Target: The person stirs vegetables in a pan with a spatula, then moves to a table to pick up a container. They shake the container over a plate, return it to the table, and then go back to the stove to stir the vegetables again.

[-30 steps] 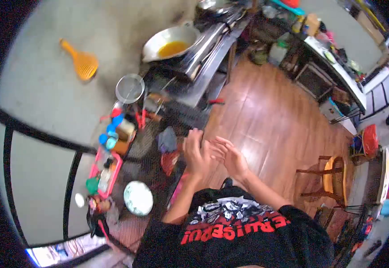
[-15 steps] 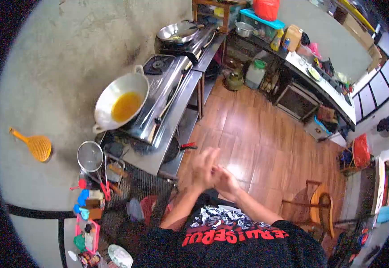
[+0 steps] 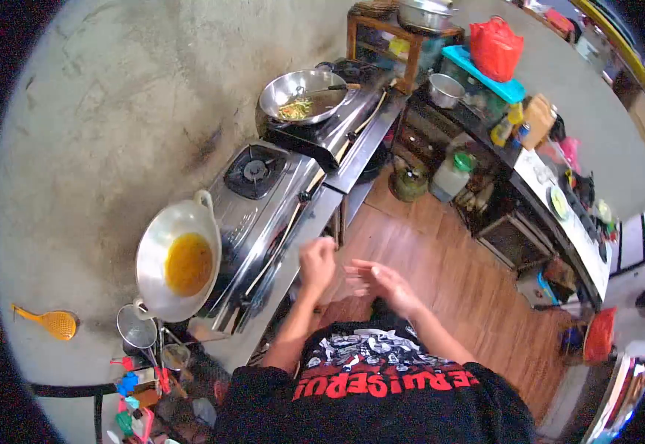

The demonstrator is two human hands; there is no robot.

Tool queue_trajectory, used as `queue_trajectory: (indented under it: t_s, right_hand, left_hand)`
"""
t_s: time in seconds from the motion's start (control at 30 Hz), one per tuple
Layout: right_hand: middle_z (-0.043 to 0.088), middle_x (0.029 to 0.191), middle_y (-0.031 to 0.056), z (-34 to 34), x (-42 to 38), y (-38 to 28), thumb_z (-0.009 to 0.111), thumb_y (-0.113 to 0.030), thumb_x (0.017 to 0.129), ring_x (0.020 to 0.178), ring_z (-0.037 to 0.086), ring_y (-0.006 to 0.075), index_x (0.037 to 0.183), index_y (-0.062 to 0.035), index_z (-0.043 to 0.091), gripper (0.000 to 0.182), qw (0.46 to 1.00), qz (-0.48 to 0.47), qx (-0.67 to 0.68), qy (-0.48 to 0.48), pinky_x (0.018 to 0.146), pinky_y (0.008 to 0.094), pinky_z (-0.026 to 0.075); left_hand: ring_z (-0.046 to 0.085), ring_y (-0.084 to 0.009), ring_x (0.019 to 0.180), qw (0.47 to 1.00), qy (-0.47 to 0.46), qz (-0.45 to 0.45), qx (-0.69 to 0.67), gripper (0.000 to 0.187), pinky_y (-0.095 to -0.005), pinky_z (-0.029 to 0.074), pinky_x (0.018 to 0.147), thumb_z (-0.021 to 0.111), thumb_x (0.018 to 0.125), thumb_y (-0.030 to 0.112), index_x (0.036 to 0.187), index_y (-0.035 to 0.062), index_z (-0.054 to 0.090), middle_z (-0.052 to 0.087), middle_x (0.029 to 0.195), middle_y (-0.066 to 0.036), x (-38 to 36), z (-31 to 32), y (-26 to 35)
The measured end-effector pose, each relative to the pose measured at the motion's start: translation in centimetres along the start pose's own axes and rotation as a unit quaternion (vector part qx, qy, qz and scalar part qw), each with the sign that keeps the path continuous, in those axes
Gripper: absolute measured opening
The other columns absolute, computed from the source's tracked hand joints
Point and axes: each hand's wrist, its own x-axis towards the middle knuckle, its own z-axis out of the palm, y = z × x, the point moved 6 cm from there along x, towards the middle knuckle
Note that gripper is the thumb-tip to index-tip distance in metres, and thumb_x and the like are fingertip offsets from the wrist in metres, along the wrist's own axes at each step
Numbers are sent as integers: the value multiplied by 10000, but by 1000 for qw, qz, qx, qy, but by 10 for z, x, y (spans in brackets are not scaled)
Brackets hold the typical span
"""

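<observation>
My left hand [image 3: 317, 263] is raised in front of the stove edge, its fingers curled in a loose fist, and I see nothing in it. Close by on the right, my right hand [image 3: 388, 287] is open, its fingers stretched toward the left hand and somewhat blurred. A small gap lies between the two. To the left, a large wok [image 3: 150, 255] holding yellow-brown oil [image 3: 189, 264] sits on the near part of the stove [image 3: 242, 214]. On the far burner, a second wok [image 3: 322, 80] contains chopped food [image 3: 295, 110] and a dark-handled spatula [image 3: 335, 87].
A yellow strainer [image 3: 57, 324] hangs on the wall, near a wire sieve [image 3: 137, 326]. Along the far counter stand a metal pot [image 3: 445, 90], a red bag [image 3: 496, 48] and a plate [image 3: 559, 201]. Below are a gas cylinder [image 3: 410, 183] and a green-lidded container [image 3: 452, 176].
My hands were touching and have now come apart, the left one curling. The view has shifted toward the stove, and the far wok shows more fully.
</observation>
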Motion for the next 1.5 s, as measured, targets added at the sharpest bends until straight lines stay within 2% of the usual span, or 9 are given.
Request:
queue_trajectory:
  t_s: [0.2, 0.37, 0.63, 0.93, 1.0, 1.03, 1.07, 1.23, 1.5]
  right_hand:
    - [655, 790, 183, -202, 172, -131, 545, -265, 931, 719, 642, 267, 936, 28, 628, 304, 858, -198, -449, 152, 667, 377, 490]
    - [592, 903, 198, -235, 343, -249, 578, -244, 890, 868, 572, 394, 951, -3, 537, 252, 702, -333, -610, 152, 743, 465, 471]
    - [611, 1015, 266, -256, 540, -253, 683, -362, 808, 984, 586, 436, 1029, 15, 474, 485, 762, -129, -631, 65, 828, 473, 477]
    - [621, 974, 269, -216, 543, -259, 793, -312, 696, 950, 601, 449, 1136, 0, 382, 678, 760, -109, -639, -39, 812, 481, 488]
    - [622, 940, 276, -203, 531, -260, 808, -294, 682, 873, 619, 457, 1118, 1, 373, 682, 705, -146, -692, -49, 747, 491, 510]
    - [622, 940, 276, -197, 525, -258, 808, -294, 682, 873, 619, 457, 1118, 1, 373, 682, 702, -148, -694, -58, 747, 491, 510]
    - [620, 924, 282, -193, 520, -253, 790, -256, 696, 832, 624, 458, 1111, 1, 369, 645, 679, -124, -721, -59, 715, 498, 516]
    - [617, 852, 293, -211, 534, -230, 652, -116, 762, 748, 636, 450, 1121, -5, 356, 478, 650, -178, -732, -99, 651, 508, 527]
    - [662, 735, 193, -161, 607, -287, 532, -263, 913, 701, 656, 390, 1224, -72, 508, 366, 526, -241, -799, -161, 611, 501, 527]
  left_hand:
    - [426, -68, 505, 970, 109, -216, 31, 382, -262, 333, 472, 506, 976, 257, 675, 23, 540, 458, 540, 16, 89, 25, -104]
    - [404, -38, 505, 931, 222, -273, -93, 329, -214, 306, 461, 535, 976, 282, 729, 65, 537, 460, 581, 41, 115, 42, -113]
    - [412, -24, 517, 874, 313, -333, -167, 273, -185, 291, 454, 566, 962, 273, 757, 91, 566, 486, 614, 46, 198, 35, -134]
    - [535, -96, 730, 839, 424, -329, -89, 197, -245, 403, 679, 585, 945, 232, 977, 38, 600, 581, 764, -16, 284, 20, -218]
    - [385, -40, 565, 844, 454, -284, -37, 235, -217, 311, 494, 575, 946, 349, 931, 115, 591, 583, 795, 15, 291, 19, -235]
    - [468, -92, 671, 836, 448, -313, -49, 270, -252, 364, 629, 572, 949, 337, 968, 69, 591, 592, 820, -21, 294, 19, -234]
    - [551, -143, 776, 826, 442, -343, -63, 308, -286, 416, 764, 569, 953, 325, 1005, 22, 591, 600, 844, -57, 298, 20, -228]
    - [436, -109, 649, 829, 460, -318, 24, 402, -271, 366, 611, 535, 954, 412, 846, 31, 599, 529, 745, 14, 312, 24, -209]
    - [505, -199, 685, 865, 325, -377, 62, 426, -343, 412, 678, 454, 991, 355, 833, -12, 602, 561, 704, -124, 319, 39, -234]
